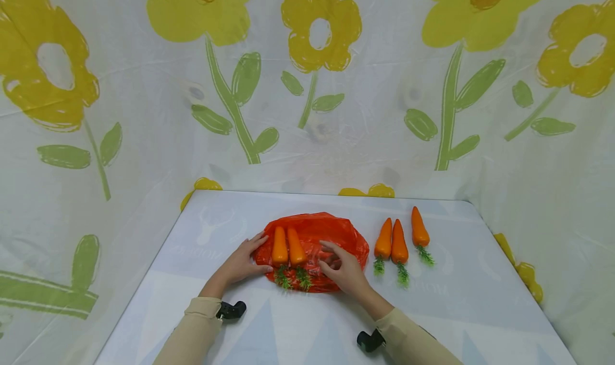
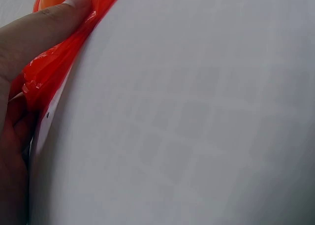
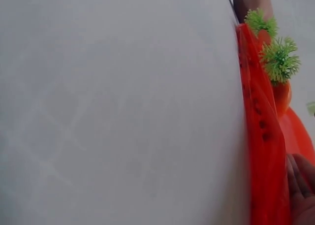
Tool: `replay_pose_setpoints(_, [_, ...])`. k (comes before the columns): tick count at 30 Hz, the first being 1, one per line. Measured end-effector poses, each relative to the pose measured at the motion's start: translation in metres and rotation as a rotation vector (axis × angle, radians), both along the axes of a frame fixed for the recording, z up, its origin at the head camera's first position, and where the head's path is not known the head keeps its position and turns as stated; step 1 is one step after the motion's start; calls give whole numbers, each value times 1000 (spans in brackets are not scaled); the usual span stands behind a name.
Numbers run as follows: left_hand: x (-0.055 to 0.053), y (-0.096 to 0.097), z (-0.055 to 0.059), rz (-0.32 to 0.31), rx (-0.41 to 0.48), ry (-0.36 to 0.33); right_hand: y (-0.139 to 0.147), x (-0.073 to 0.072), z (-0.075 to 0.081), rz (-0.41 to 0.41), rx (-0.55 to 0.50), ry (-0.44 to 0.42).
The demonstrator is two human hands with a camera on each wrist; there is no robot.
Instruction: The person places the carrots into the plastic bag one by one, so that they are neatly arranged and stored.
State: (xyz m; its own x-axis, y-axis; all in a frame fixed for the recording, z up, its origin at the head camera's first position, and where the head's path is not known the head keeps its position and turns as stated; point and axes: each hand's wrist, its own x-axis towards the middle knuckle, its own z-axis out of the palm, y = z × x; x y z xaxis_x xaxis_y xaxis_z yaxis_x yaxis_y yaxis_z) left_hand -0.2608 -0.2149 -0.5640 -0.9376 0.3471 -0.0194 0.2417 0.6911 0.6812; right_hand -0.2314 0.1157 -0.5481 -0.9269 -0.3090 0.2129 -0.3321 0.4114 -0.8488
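Observation:
A red plastic bag [image 1: 331,231] lies spread on the table, with two toy carrots [image 1: 280,247] side by side on its left part, green tops toward me. At the bag's left edge my left hand [image 1: 242,261] holds the plastic; in the left wrist view its thumb [image 2: 47,30] lies over the red film and the other fingers are partly hidden behind it. My right hand [image 1: 348,271] is over the bag's right part, thumb and fingers apart with nothing pinched between them. In the right wrist view its fingers [image 3: 300,178] show beside the red plastic.
Right of the bag lie three more toy carrots: two close together [image 1: 383,239] and one [image 1: 419,229] farther right. The white patterned table [image 1: 307,327] ends at a back edge before a flower-printed curtain [image 1: 365,119]. A black wrist camera [image 1: 231,310] sits on the left sleeve.

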Motion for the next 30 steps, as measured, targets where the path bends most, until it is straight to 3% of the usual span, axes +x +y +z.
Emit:
replay_pose_setpoints(9, [-1, 1, 1, -5, 4, -4, 6, 4, 6, -31, 16, -29])
replay_pose_setpoints(30, [1, -2, 0, -26, 0, 42, 24, 5, 8, -53, -13, 48])
